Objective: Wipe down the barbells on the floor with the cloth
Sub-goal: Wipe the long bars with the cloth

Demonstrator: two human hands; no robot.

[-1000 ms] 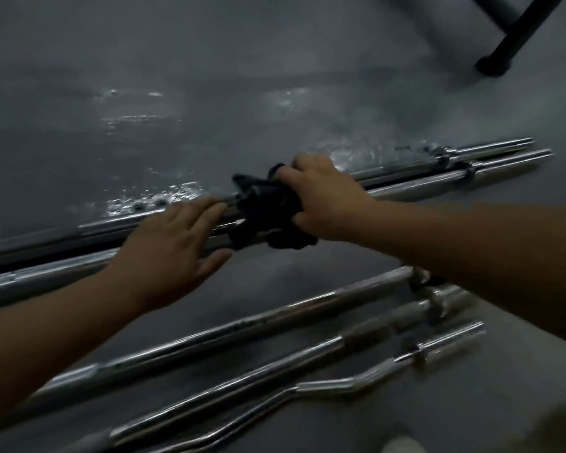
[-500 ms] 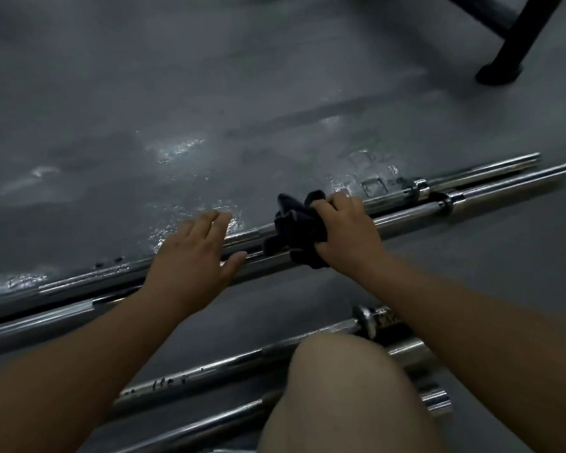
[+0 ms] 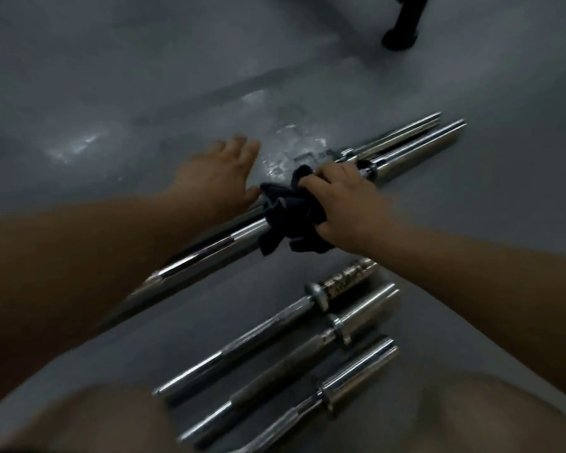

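Right hand (image 3: 350, 207): fingers curled round a dark cloth (image 3: 288, 217), bunching it onto the near long barbell (image 3: 209, 250), a little short of its collar. The cloth wraps over the shaft, with loose folds hanging on the side nearer the camera.

Left hand (image 3: 216, 174): palm down, fingers straight and together, just left of the cloth, lying across the long bars. Cannot tell whether it bears on steel or floor (image 3: 111, 76).

The far long barbell (image 3: 406, 129) lies touching the near one, parallel to it. Three shorter bars (image 3: 275, 374) lie side by side closer in, between the knees (image 3: 95, 420). There is a shiny patch (image 3: 281, 158) on the floor beyond the cloth and a black foot (image 3: 401, 37) at top right.
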